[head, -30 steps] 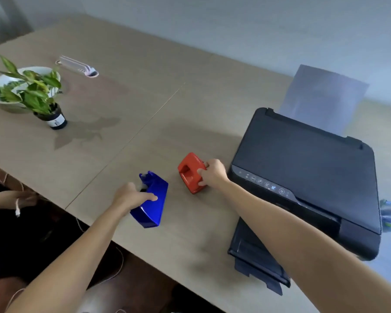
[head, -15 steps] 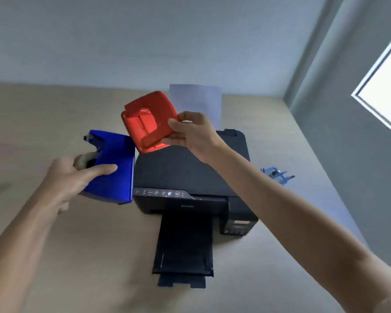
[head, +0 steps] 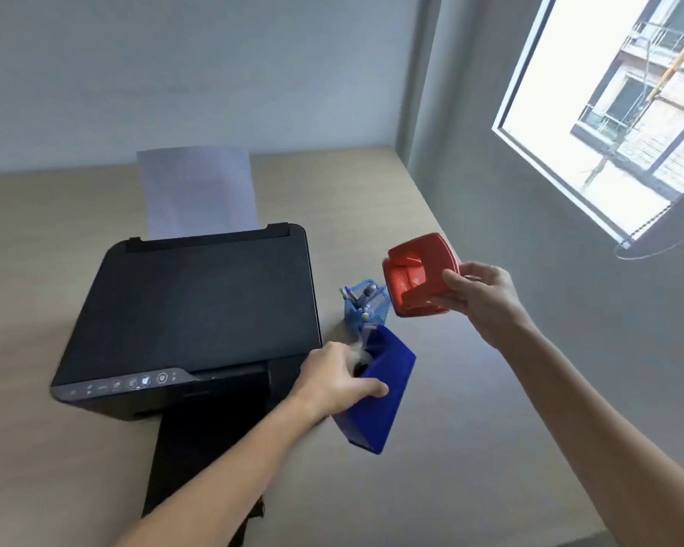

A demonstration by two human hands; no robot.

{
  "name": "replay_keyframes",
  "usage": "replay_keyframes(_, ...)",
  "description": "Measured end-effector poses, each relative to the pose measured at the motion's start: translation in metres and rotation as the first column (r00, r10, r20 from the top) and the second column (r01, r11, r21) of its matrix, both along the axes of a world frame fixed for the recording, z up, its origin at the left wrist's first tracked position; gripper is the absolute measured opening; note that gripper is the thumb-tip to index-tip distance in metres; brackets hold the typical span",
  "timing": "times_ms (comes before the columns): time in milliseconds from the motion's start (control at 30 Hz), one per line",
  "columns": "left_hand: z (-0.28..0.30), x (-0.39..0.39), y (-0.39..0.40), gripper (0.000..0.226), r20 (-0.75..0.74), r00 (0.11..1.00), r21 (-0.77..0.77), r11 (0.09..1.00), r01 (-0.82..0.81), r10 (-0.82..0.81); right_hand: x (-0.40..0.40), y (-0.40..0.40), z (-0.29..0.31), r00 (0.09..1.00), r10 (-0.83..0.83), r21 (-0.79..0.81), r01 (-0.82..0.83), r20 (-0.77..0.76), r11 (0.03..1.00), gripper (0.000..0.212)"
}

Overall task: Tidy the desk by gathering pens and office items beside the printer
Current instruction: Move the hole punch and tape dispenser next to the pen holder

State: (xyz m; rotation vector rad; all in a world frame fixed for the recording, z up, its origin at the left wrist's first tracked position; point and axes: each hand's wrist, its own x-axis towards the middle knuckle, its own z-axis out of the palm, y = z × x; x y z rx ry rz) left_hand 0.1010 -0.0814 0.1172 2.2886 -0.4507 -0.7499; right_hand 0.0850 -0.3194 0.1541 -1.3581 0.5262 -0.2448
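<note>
My left hand (head: 334, 382) grips a blue tape dispenser (head: 380, 404), tilted, just right of the black printer (head: 198, 309) and low over the desk. My right hand (head: 480, 296) holds a red hole punch (head: 419, 276) in the air, above and to the right of a blue mesh pen holder (head: 368, 305) that stands on the desk beside the printer with several pens in it. The tape dispenser hides the pen holder's near side.
The printer's output tray (head: 198, 459) sticks out toward me and a sheet of paper (head: 196, 191) stands up at its back. The wooden desk (head: 470, 448) ends at a grey wall on the right, under a window (head: 616, 104).
Both hands have carried their items from in front of and above the printer over to its right side, and lower. The view has turned right, showing the pen holder and the window.
</note>
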Motion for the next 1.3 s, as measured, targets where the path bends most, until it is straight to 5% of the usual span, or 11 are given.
replay_keyframes(333,-0.091,0.021,-0.086,0.010,0.123,0.987,0.338,0.931,-0.141,0.105,-0.009,-0.062,-0.109,0.943,-0.163,-0.066,0.150,-0.291,0.986,0.008)
replay_keyframes(433,-0.106,0.032,-0.091,0.030,0.180,0.974,0.374,0.906,-0.199,0.139,0.000,-0.062,-0.136,0.930,-0.143,-0.077,0.124,-0.339,0.989,0.011)
replay_keyframes(733,-0.110,0.050,-0.121,0.051,0.152,0.951,0.362,0.880,-0.308,0.271,0.040,-0.053,-0.180,0.900,-0.173,-0.156,0.119,-0.401,0.980,0.022)
replay_keyframes(1067,-0.108,0.055,-0.124,0.061,0.105,0.953,0.371,0.878,-0.304,0.285,0.067,-0.047,-0.173,0.900,-0.122,-0.161,0.059,-0.419,0.985,0.004)
replay_keyframes(1300,-0.056,0.016,-0.095,0.100,0.065,0.989,0.181,0.973,-0.142,0.132,0.046,-0.045,-0.144,0.898,-0.169,-0.408,-0.013,-0.407,0.913,0.033)
